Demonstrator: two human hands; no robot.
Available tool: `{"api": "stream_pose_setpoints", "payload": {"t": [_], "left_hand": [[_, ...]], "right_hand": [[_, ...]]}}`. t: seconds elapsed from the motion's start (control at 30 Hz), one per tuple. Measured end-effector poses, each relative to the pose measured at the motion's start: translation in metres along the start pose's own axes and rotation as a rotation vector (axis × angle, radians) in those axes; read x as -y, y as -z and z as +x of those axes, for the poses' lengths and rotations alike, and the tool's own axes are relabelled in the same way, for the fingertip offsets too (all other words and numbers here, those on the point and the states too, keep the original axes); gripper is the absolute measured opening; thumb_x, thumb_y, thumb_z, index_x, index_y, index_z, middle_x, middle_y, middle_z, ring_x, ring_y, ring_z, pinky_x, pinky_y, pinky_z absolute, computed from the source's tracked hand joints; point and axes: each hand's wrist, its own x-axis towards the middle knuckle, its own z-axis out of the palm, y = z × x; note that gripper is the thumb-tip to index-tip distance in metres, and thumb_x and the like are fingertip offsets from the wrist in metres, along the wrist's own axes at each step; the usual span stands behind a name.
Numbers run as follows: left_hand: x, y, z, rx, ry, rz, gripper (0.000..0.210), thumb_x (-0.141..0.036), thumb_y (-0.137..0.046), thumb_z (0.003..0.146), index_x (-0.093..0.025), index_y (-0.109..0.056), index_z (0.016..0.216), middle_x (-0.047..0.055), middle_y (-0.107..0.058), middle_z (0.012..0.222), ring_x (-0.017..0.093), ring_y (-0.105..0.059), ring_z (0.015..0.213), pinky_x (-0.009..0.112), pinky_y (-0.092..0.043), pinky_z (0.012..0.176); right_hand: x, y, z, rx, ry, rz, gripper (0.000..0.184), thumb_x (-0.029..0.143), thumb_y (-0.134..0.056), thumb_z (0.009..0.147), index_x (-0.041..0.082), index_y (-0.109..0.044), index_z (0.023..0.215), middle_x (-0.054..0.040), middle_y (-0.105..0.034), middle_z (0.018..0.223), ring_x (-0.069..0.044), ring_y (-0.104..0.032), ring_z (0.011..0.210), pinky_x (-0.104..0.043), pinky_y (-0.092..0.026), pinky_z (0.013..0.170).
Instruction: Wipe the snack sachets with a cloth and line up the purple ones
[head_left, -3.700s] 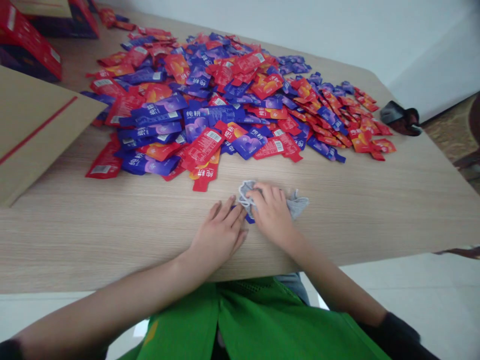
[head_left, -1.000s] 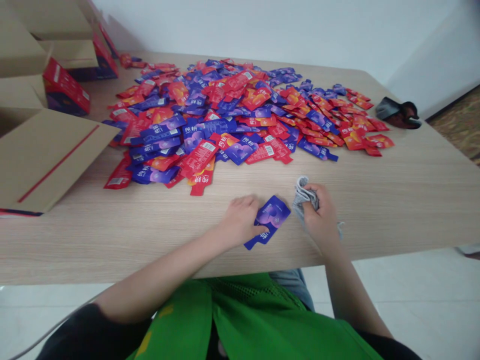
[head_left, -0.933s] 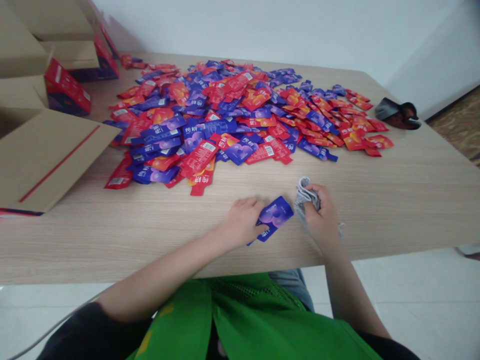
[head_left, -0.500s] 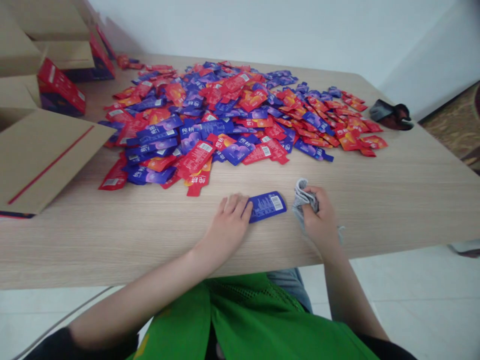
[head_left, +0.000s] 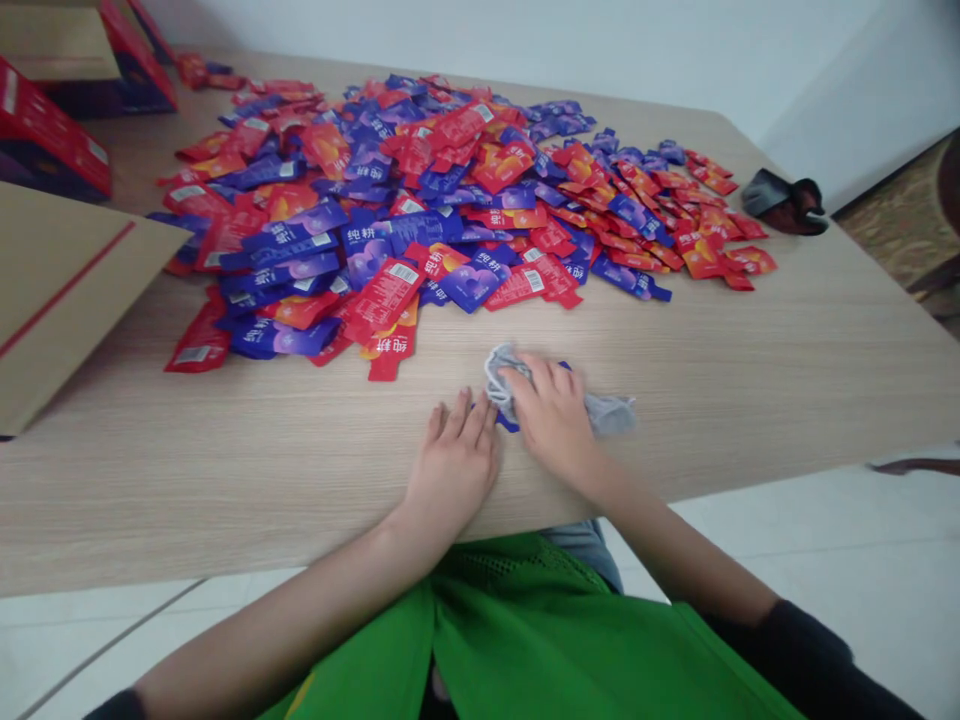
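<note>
A blue-purple pouch (head_left: 508,424) lies on the table in front of me, mostly covered; only small blue edges show. My left hand (head_left: 454,465) rests flat at its left end, fingers stretched out and fingertips pressing on it. My right hand (head_left: 553,415) is closed around a crumpled grey cloth (head_left: 611,414) and presses it onto the pouch. One bunched part of the cloth sticks out by the thumb, close to my left fingertips, and a loose end trails to the right.
A wide heap of red and blue pouches (head_left: 390,240) spreads across the back of the table (head_left: 750,400). Open cardboard boxes (head_left: 60,270) stand at the left. A dark object (head_left: 784,203), perhaps sunglasses, lies at the right edge. Behind is a white wall.
My right hand has moved left with the cloth, from beside the pouch onto it. The pouch, fully visible on its right part before, is now mostly covered. My left hand stays at its left end.
</note>
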Motion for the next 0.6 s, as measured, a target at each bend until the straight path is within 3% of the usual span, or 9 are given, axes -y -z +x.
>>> {"api": "stream_pose_setpoints", "payload": {"t": [0.1, 0.27, 0.4, 0.53, 0.6], "left_hand": [[-0.001, 0.001, 0.001, 0.007, 0.012, -0.001, 0.049, -0.024, -0.037, 0.096, -0.009, -0.05, 0.141, 0.011, -0.038, 0.152, 0.034, -0.04, 0.138, 0.051, -0.04, 0.107], [-0.002, 0.002, 0.002, 0.019, 0.014, -0.016, 0.052, -0.029, -0.037, 0.096, -0.007, -0.049, 0.141, 0.01, -0.036, 0.154, 0.034, -0.039, 0.139, 0.05, -0.039, 0.108], [-0.002, 0.003, 0.002, -0.003, 0.011, -0.014, 0.051, -0.028, -0.04, 0.095, -0.007, -0.05, 0.14, 0.011, -0.038, 0.152, 0.034, -0.04, 0.138, 0.05, -0.04, 0.107], [-0.002, 0.004, 0.004, 0.003, 0.013, -0.011, 0.046, -0.027, -0.043, 0.094, -0.007, -0.058, 0.133, 0.015, -0.054, 0.141, 0.034, -0.042, 0.136, 0.05, -0.041, 0.107], [-0.001, 0.003, 0.004, 0.01, 0.017, -0.009, 0.046, -0.026, -0.042, 0.094, -0.008, -0.057, 0.134, 0.013, -0.054, 0.142, 0.033, -0.042, 0.137, 0.048, -0.041, 0.107]], "right_hand": [[-0.032, 0.001, -0.013, -0.033, -0.149, -0.074, 0.045, 0.016, -0.043, 0.091, 0.021, -0.052, 0.134, -0.0126, -0.044, 0.145, -0.033, -0.044, 0.118, -0.048, -0.036, 0.096], [-0.063, 0.015, -0.021, -0.09, -0.261, -0.01, 0.046, 0.01, -0.04, 0.086, 0.018, -0.055, 0.13, -0.0136, -0.054, 0.131, -0.031, -0.05, 0.108, -0.046, -0.04, 0.092], [-0.039, 0.022, -0.004, -0.254, -0.218, 0.112, 0.043, 0.009, -0.039, 0.087, 0.019, -0.058, 0.125, -0.0128, -0.053, 0.128, -0.028, -0.048, 0.112, -0.042, -0.039, 0.094], [-0.001, 0.009, 0.009, -0.073, 0.011, 0.063, 0.04, 0.015, -0.043, 0.091, 0.025, -0.058, 0.127, -0.0099, -0.048, 0.139, -0.029, -0.044, 0.117, -0.043, -0.036, 0.094], [0.001, 0.001, 0.009, -0.022, 0.007, -0.001, 0.039, 0.019, -0.043, 0.093, 0.026, -0.058, 0.129, -0.0099, -0.047, 0.142, -0.03, -0.043, 0.118, -0.045, -0.034, 0.094]]}}
